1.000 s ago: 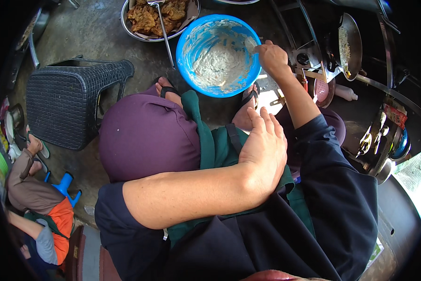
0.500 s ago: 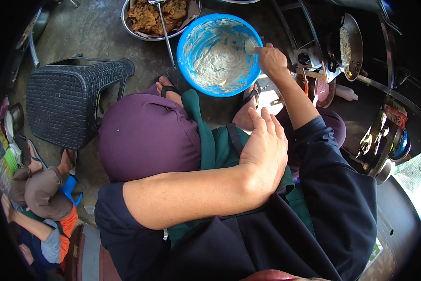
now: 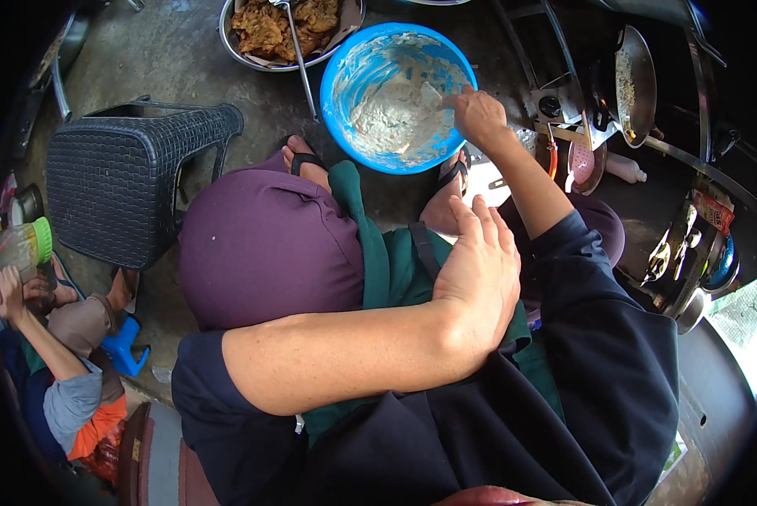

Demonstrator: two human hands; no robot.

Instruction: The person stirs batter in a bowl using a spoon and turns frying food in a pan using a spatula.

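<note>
A blue plastic bowl (image 3: 336, 139) on the floor before my feet holds thick, pale batter (image 3: 399, 114), smeared up its walls. My right hand (image 3: 480, 116) is closed at the bowl's right rim. It grips a batter-coated utensil (image 3: 435, 96) that reaches into the batter; its kind is hidden by my fingers and the coating. My left forearm crosses my lap, and my left hand (image 3: 484, 266) lies flat near my right knee, fingers stretched out and holding nothing.
Behind the bowl, a metal basin (image 3: 237, 52) holds fried pieces and a long-handled utensil (image 3: 303, 63). A black stool (image 3: 113, 190) stands left. At right are a burner (image 3: 550, 107) and a frying pan (image 3: 640, 88). At far left, another person holds a green-lidded jar (image 3: 41, 240).
My right hand has moved slightly left and down, carrying the utensil from the bowl's right wall into the batter. My left hand stays put. The other person has lifted the green-lidded jar.
</note>
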